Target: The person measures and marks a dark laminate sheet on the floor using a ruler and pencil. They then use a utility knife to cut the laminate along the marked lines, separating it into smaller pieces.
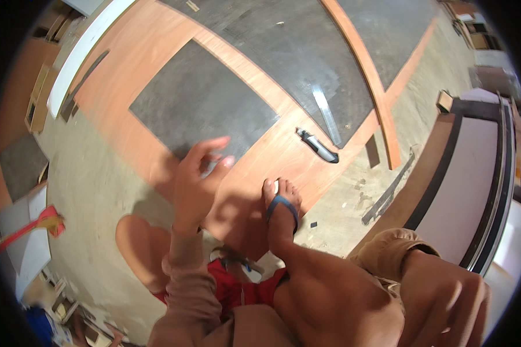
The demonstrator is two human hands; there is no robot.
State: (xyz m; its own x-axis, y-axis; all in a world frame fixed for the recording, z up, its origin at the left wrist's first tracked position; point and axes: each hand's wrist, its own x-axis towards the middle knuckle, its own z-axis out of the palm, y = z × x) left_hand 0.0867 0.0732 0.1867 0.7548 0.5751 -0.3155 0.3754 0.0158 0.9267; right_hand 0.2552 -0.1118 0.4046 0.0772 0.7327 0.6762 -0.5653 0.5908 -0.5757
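Note:
My left hand (205,173) is raised near the square dark panel (200,98), its fingers apart and curved, holding nothing. It casts a shadow on the pale orange plywood sheet (139,52). To its right lie a grey-and-black utility knife (317,146) on the plywood and a metal ruler (325,113) on a larger dark panel (283,58). My right hand (451,295) is low at the right beside my raised leg (336,289); its fingertips are out of view. My sandaled foot (282,205) stands on the plywood.
A long wooden strip (359,52) crosses the panels. At right is a long dark-edged board assembly (451,173) near a loose metal strip (388,188). A white strip (84,52) lies upper left. Boards, a red tool (49,222) and offcuts line the left edge of the concrete floor (92,196).

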